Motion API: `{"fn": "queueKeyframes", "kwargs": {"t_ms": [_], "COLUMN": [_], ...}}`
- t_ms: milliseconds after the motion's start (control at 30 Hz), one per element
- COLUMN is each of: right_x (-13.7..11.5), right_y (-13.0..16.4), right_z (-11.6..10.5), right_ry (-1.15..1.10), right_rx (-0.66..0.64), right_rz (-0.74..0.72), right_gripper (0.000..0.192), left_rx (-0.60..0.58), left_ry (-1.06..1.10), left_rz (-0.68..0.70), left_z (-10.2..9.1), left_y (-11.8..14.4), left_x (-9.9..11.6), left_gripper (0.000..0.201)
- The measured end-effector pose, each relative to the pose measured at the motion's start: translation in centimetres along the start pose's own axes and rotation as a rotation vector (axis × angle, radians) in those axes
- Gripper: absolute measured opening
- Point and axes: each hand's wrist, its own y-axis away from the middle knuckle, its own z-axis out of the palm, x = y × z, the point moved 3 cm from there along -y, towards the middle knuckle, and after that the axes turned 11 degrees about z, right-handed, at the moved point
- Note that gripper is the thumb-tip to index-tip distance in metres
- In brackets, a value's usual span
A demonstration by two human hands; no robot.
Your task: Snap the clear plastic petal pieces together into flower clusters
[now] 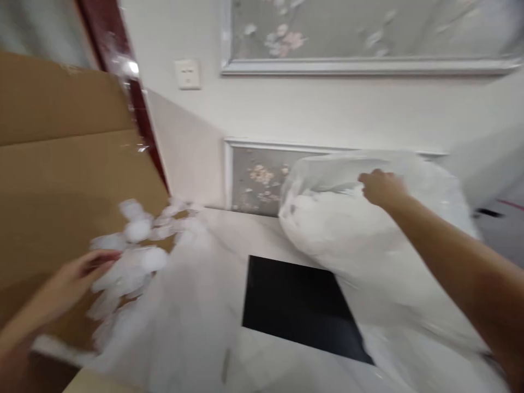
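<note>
Head view: the right hand (382, 188), fingers curled closed, appeared to grip the upper film of the plastic bag (393, 273), presumably to hold its mouth open around the white contents (319, 212). The left hand (84, 275), fingers nearly together, reached the clear pieces (131, 273) clustered along the cardboard (61, 191); its hold could not be told. A black sheet (303, 305) lay between, beside the bag.

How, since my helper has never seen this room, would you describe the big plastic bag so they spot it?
Start at the pale wall and drop to its lower floral panel. The bag hides that panel's right side. Unlike the flat black rectangle beside it, it's whitish, translucent and bulging.
</note>
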Motion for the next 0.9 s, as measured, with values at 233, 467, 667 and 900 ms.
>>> {"fn": "queueKeyframes", "kwargs": {"t_ms": [233,467,667,900], "right_x": [-17.4,-28.9,-33.5,-42.1], "right_y": [8.9,13.5,13.9,17.8], "right_z": [7.4,22.0,26.7,27.5], "right_ry": [-0.213,-0.099,-0.087,-0.207], "right_rx": [-0.388,-0.747,-0.737,-0.643], "right_rz": [-0.401,-0.174,-0.089,-0.37], "right_gripper": [0.024,0.073,0.07,0.062], "left_rx": [-0.219,-0.071,0.002,-0.046], "left_ry": [-0.256,-0.362,-0.371,-0.411], "left_rz": [-0.18,-0.361,-0.318,-0.248], "left_z": [6.2,11.7,12.5,13.1], "left_y": [4.1,6.2,1.5,-5.0], "left_x": [-3.1,-2.0,-2.7,-1.8], "left_gripper": [0.094,0.082,0.077,0.053]}}
